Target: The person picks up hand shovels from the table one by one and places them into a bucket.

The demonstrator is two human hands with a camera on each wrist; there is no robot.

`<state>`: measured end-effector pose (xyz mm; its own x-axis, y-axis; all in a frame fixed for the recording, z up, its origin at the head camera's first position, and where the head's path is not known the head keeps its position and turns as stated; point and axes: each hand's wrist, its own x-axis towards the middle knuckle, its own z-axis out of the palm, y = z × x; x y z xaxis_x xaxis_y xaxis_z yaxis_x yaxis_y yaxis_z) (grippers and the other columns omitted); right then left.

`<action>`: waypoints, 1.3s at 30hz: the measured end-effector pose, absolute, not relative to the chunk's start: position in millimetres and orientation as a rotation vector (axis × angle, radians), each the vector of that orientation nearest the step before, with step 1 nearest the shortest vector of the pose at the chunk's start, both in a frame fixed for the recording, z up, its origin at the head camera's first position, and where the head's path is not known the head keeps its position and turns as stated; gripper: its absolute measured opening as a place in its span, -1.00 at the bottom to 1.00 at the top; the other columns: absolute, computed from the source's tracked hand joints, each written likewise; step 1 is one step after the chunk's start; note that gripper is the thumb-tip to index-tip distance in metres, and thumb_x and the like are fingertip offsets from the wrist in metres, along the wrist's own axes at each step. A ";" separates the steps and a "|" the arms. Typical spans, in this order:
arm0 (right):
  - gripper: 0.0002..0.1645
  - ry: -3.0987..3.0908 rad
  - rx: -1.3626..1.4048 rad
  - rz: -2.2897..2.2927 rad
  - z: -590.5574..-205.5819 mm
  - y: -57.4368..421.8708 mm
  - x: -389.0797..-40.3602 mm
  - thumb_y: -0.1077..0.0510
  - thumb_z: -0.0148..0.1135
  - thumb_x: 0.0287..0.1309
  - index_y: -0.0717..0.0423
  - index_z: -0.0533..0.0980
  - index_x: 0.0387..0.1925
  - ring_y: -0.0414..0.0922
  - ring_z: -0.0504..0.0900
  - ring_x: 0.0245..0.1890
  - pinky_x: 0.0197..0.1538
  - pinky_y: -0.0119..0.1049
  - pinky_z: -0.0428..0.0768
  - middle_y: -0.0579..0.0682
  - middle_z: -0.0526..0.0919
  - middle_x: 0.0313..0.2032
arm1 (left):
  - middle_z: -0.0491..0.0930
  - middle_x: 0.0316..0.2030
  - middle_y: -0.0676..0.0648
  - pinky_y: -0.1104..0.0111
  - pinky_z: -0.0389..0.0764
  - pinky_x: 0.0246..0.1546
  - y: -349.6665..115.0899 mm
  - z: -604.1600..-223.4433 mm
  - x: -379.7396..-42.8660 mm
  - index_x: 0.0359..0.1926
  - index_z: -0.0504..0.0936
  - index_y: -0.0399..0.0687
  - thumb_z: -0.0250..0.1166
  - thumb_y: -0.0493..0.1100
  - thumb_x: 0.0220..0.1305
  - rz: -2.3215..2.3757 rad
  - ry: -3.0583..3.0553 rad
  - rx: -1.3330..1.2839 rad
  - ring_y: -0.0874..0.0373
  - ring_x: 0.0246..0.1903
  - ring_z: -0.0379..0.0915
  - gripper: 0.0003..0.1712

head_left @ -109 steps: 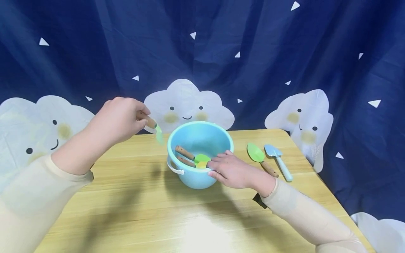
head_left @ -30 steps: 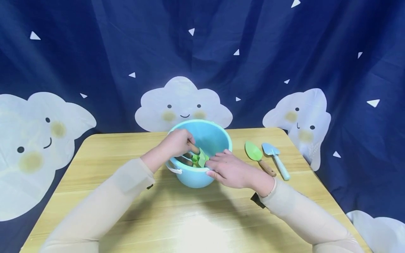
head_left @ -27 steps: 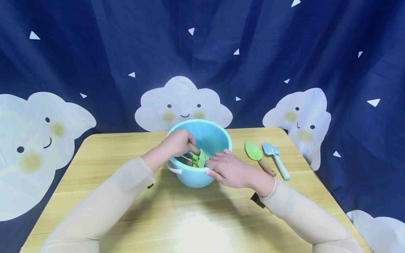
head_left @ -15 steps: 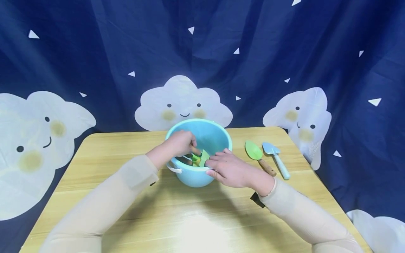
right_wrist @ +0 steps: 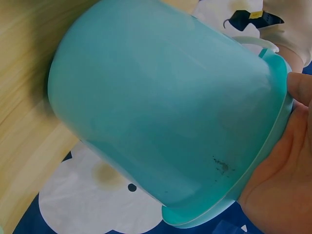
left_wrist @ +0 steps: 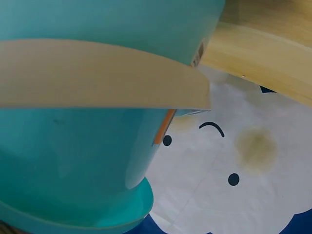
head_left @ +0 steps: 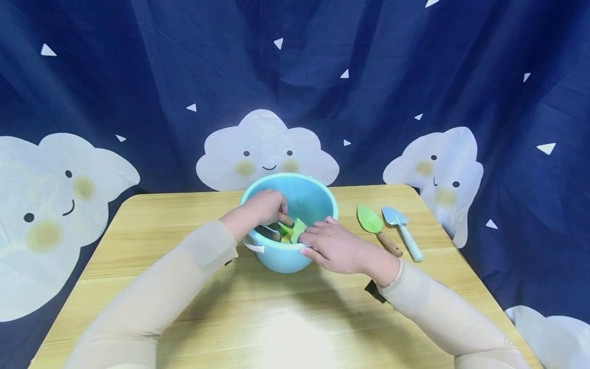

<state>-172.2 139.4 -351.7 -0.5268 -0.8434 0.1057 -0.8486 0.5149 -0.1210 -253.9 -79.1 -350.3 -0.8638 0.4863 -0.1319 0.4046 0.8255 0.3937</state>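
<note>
A light blue bucket [head_left: 283,261] stands on the table in the head view. My left hand [head_left: 267,205] reaches inside it and holds the wooden handle of a small garden tool [head_left: 298,231] with a pale green head. Beneath that lie other wooden-handled tools [head_left: 268,233] with green and yellow heads, partly hidden by the hand and the rim. At the near right, my right hand [head_left: 338,247] grips the bucket's rim, thumb outside and fingers over the edge. The right wrist view shows the thumb [right_wrist: 300,87] against the rim. In the left wrist view, the bucket's outer wall [left_wrist: 73,156] hides the left hand.
Right of the bucket, a green trowel [head_left: 370,219] with a wooden handle and a blue trowel [head_left: 395,217] lie on the wooden table [head_left: 152,225]. The bucket's white carry handle [head_left: 253,247] hangs at its left. A dark blue cloud-print curtain [head_left: 318,92] hangs behind.
My left hand has brought the pale green tool from left of the bucket down into it, lowering it slightly further in the last second. The right hand stays on the rim.
</note>
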 end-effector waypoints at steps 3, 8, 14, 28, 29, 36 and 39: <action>-0.76 -2.705 1.511 0.249 -352.0 139.5 -172.2 -0.09 -0.01 0.50 -0.10 0.44 -0.28 -0.17 0.33 -0.28 -0.12 -0.23 0.18 -0.26 0.36 -0.42 | 0.67 -0.44 0.06 0.30 0.54 -0.17 -79.3 -352.1 -255.4 -0.41 0.74 -0.04 0.50 0.05 0.13 0.514 2.778 0.663 0.15 -0.39 0.51 -0.73; -0.74 -2.697 1.513 0.243 -350.9 139.5 -172.1 -0.10 -0.02 0.50 -0.10 0.43 -0.29 -0.17 0.32 -0.29 -0.11 -0.23 0.18 -0.25 0.34 -0.43 | 0.59 -0.52 0.06 0.30 0.52 -0.20 -79.5 -351.5 -254.9 -0.48 0.69 -0.08 0.50 0.02 0.12 0.526 2.774 0.629 0.19 -0.46 0.49 -0.72; -0.76 -2.682 1.520 0.242 -351.6 138.3 -171.6 -0.09 0.00 0.50 -0.10 0.44 -0.29 -0.17 0.34 -0.29 -0.11 -0.23 0.19 -0.26 0.35 -0.43 | 0.38 -0.71 0.02 0.39 0.47 -0.47 -81.3 -351.9 -252.0 -0.73 0.31 -0.06 0.49 -0.11 0.16 0.574 2.749 0.593 0.17 -0.61 0.46 -0.45; -0.73 -2.676 1.522 0.253 -352.0 139.0 -172.2 -0.11 -0.03 0.51 -0.10 0.44 -0.29 -0.17 0.35 -0.30 -0.10 -0.22 0.20 -0.26 0.36 -0.43 | 0.73 -0.31 -0.14 0.22 0.70 -0.46 -75.0 -357.5 -247.0 -0.28 0.58 -0.40 0.08 -0.42 0.38 0.884 2.581 0.283 -0.06 -0.42 0.70 -0.85; -0.73 -2.678 1.522 0.253 -352.2 139.0 -172.2 -0.11 -0.04 0.51 -0.10 0.44 -0.29 -0.17 0.35 -0.30 -0.10 -0.23 0.20 -0.26 0.36 -0.43 | 0.73 -0.31 -0.13 0.24 0.70 -0.47 -74.8 -356.9 -246.6 -0.28 0.59 -0.39 0.10 -0.43 0.38 0.842 2.596 0.313 -0.04 -0.43 0.70 -0.86; -0.73 -2.684 1.513 0.251 -352.3 140.0 -172.2 -0.11 -0.04 0.51 -0.10 0.44 -0.28 -0.17 0.34 -0.29 -0.11 -0.23 0.19 -0.26 0.37 -0.42 | 0.70 -0.27 -0.17 0.24 0.70 -0.44 -73.2 -353.1 -245.1 -0.23 0.60 -0.36 0.12 -0.43 0.39 0.778 2.591 0.346 -0.04 -0.40 0.70 -0.88; -0.72 -2.681 1.511 0.249 -352.6 140.5 -172.7 -0.11 -0.05 0.51 -0.10 0.44 -0.28 -0.17 0.34 -0.29 -0.11 -0.23 0.19 -0.26 0.37 -0.42 | 0.68 -0.25 -0.18 0.26 0.70 -0.42 -73.0 -352.1 -244.2 -0.22 0.60 -0.32 0.13 -0.41 0.39 0.748 2.603 0.364 -0.03 -0.40 0.69 -0.89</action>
